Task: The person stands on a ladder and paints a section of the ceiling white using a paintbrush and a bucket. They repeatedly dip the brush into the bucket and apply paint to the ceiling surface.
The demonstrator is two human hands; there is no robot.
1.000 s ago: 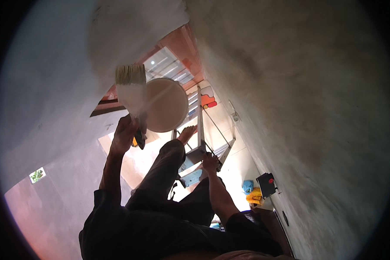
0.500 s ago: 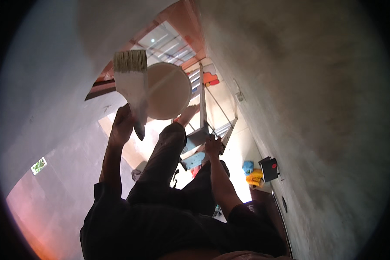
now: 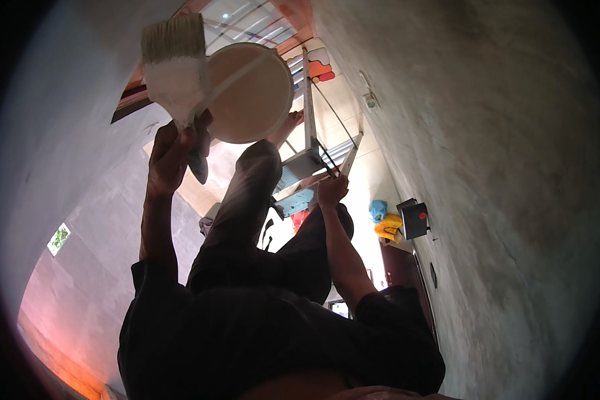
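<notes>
Me: On my feed, the left hand (image 3: 172,157) has its fingers wrapped round the narrow handle of a wide, flat, white-smeared paintbrush (image 3: 179,70), pale bristles up!

Spotter: And where does the brush sit?

Me: Upper left of my view, overlapping the edge of a round, pale bucket (image 3: 250,93) with a lighter bar slanting across it. Whether the two touch, I can't tell.

Spotter: Right hand?

Me: The right hand (image 3: 332,192) is down at the grey metal stepladder (image 3: 309,110), fingers curled in; I can't tell whether they grip it.

Spotter: Beyond that?

Me: A bright blue bundle (image 3: 378,211) beside a yellow bundle (image 3: 388,229), near the rough grey wall (image 3: 487,167).
</notes>
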